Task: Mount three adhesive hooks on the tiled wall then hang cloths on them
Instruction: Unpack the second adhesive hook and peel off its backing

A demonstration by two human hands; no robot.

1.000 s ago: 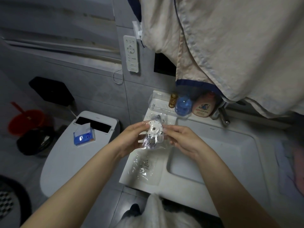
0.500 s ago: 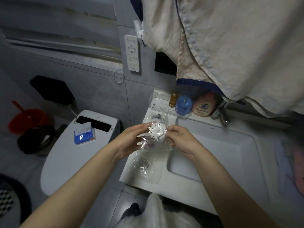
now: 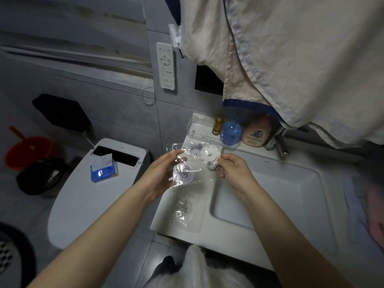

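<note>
A person stands at a bathroom sink point(image 3: 270, 204), both bare forearms stretched out over its left rim. The right hand point(image 3: 234, 173) pinches a white adhesive hook point(image 3: 210, 155) by its lower edge: a round disc with a ring of small holes near the rim and a grey hook curling from its bottom. It is held in the air above the sink's back left corner, face towards the camera. The left hand point(image 3: 162, 173) grasps a crumpled clear plastic bag point(image 3: 182, 173), fingers curled loosely under it; a pale round shape shows through the film, too blurred to make out. A second clear bag point(image 3: 185, 208) with printed marks lies flat on the sink's left ledge. Behind the hook, bottles point(image 3: 230, 132) stand against the grey tiled wall point(image 3: 116, 113). A large cream cloth point(image 3: 301, 59) hangs overhead at right. A closed toilet point(image 3: 83, 194) at left bears a blue tissue pack point(image 3: 104, 171).
</note>
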